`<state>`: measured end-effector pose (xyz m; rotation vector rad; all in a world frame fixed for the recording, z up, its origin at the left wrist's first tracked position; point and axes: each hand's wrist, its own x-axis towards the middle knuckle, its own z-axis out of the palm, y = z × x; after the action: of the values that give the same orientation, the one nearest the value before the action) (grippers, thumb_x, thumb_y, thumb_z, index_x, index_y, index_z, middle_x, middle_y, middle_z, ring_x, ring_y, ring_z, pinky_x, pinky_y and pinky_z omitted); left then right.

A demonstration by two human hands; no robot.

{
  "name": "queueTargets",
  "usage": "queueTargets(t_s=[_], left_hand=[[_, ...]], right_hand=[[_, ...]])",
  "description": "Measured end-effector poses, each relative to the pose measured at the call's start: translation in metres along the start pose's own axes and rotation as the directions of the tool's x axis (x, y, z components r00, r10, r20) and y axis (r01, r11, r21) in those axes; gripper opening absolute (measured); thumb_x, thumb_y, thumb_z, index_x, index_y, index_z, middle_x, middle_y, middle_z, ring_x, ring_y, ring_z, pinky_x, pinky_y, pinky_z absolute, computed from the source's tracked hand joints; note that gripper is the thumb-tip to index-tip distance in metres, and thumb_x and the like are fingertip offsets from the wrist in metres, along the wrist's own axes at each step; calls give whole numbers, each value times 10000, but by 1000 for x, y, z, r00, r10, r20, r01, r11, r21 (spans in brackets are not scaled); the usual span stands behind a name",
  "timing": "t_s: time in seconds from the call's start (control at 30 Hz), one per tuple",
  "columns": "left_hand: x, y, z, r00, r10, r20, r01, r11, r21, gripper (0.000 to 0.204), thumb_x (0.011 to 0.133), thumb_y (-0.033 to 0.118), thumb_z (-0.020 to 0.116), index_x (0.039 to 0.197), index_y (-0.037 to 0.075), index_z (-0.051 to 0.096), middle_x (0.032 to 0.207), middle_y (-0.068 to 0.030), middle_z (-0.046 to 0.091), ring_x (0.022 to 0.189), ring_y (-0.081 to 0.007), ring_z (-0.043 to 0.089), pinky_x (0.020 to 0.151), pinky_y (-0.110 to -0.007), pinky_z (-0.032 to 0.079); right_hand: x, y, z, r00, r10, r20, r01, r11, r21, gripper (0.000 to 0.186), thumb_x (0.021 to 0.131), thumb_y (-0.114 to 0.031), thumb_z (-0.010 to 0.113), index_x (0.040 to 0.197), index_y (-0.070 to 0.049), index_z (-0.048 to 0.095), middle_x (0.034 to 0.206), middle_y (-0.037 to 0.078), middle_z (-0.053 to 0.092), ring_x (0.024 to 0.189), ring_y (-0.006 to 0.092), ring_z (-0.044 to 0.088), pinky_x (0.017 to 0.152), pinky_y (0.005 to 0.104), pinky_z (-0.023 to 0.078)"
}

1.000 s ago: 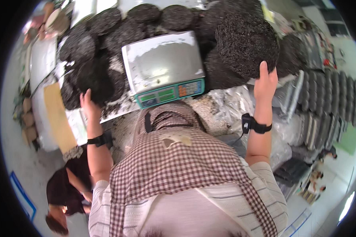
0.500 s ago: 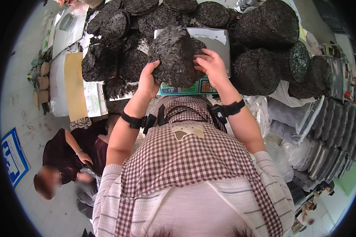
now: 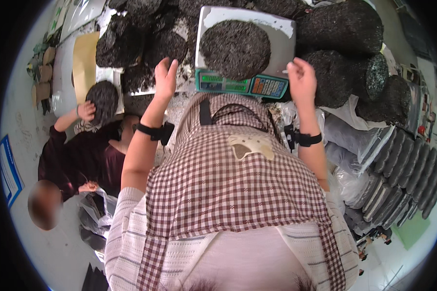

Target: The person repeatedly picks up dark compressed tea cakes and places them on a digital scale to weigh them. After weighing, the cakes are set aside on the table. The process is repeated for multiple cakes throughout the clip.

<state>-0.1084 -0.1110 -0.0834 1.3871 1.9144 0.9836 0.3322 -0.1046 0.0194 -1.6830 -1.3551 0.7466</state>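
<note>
A round, dark cake that looks like dried seaweed (image 3: pixel 235 48) lies on the pan of a teal digital scale (image 3: pixel 282 54), whose green display is lit. My left hand (image 3: pixel 165 81) hovers left of the scale, empty, thumb and fingers apart. Just off the scale's right side is my right hand (image 3: pixel 302 81), with loosely bent fingers and nothing in it. Neither hand touches the cake.
Similar dark cakes are heaped left (image 3: pixel 119 43) and right (image 3: pixel 342 29) of the scale. At the left, a co-worker's hand (image 3: pixel 86 111) is on another dark cake (image 3: pixel 103 101). Plastic-wrapped dark packs (image 3: pixel 408 155) are piled at the right.
The dark cakes between my hands were set down on the scale, and both hands let go and spread outward. The co-worker has reached up to a dark cake at the left.
</note>
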Motion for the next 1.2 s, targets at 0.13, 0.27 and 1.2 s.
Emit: queueTargets(t_s=[0.13,0.27,1.2], left_hand=[[9,63,10,988,146,42,-142,986,-84,615,1059,424,554,1414,-77,529,1415,-286,545,1349,-410,496,1162,-460,372],[20,65,26,986,165,16,-162,981,-108,632,1064,436,538,1415,-89,522,1408,-291,547,1351,-419,491,1161,-464,374],[241,149,19,937,-311,160,327,621,-712,850,907,363,830,1501,-44,380,1396,-257,535,1193,-269,580,956,-421,539]], right_hand=[[33,-83,-11,975,-223,5,223,974,-49,315,991,-264,728,1104,30,738,1009,104,668,859,165,657,776,302,547],[92,-24,-4,975,143,169,-34,852,-522,703,972,-629,603,1030,53,761,963,233,753,923,361,730,879,439,563],[30,-92,-93,995,-72,-69,86,970,226,455,989,-45,699,1395,28,509,1329,194,649,1208,242,657,1033,344,527]])
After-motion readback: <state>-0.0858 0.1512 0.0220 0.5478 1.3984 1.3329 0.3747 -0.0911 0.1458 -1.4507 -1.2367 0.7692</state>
